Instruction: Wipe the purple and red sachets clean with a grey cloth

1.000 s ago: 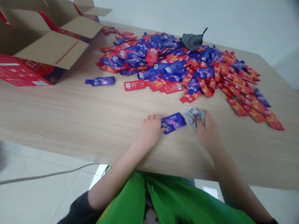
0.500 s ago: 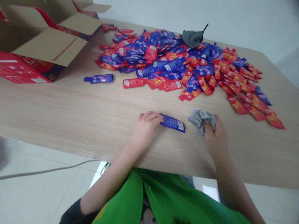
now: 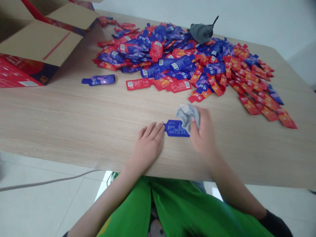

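Note:
A blue sachet (image 3: 174, 128) lies flat on the table, its printed back up and its narrow neck to the left. My left hand (image 3: 149, 143) rests palm down with fingers stretched out, the fingertips pressing on that neck. In my right hand (image 3: 202, 130) is a crumpled grey cloth (image 3: 187, 116), pinched between thumb and fingers. The cloth lies over the right end of the sachet and hides it.
A large heap of red and blue sachets (image 3: 172, 62) spreads across the back of the table (image 3: 74, 121). One blue sachet (image 3: 101, 80) lies apart at left, beside open cardboard boxes (image 3: 37, 42). A dark grey cloth bundle (image 3: 201, 32) sits on the heap.
My right hand has moved left with the cloth, onto the sachet. The sachet has turned from slanting to straight, and my left fingers have flattened out at its neck.

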{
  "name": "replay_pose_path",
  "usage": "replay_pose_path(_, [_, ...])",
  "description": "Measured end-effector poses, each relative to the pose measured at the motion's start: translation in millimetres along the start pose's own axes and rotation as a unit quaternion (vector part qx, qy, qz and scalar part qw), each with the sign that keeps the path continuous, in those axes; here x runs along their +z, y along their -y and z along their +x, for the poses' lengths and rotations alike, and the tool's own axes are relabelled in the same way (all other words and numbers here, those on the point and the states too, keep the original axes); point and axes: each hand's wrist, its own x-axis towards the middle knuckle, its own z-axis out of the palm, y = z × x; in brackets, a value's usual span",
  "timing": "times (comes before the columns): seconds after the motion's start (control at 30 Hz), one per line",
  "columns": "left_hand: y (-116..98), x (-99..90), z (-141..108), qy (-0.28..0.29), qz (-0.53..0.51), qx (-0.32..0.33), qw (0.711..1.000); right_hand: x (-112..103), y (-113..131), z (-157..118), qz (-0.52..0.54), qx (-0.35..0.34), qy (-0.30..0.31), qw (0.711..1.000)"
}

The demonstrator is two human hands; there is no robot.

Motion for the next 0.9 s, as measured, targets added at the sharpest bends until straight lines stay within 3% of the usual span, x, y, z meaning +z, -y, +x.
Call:
replay_pose_path(0.07, [-3,0.5,-1,0.002,0.005,-0.012,1.0,19,15,2,-0.059,-0.041,0.076,0.995])
replay_pose_path(0.17, [-6,-0.5,-3,0.006,0.0,-0.025,1.0,42,26,-1,-0.176,-0.075,0.201,0.961])
replay_pose_path(0.23, [-8,-0.7,-4,0.006,-0.004,-0.029,1.0,48,26,-4,-0.214,-0.08,0.228,0.946])
replay_pose_path(0.9, [-12,1.2,-6,0.003,-0.022,-0.043,0.999,20,-17,-32,-0.234,0.011,0.141,0.962])
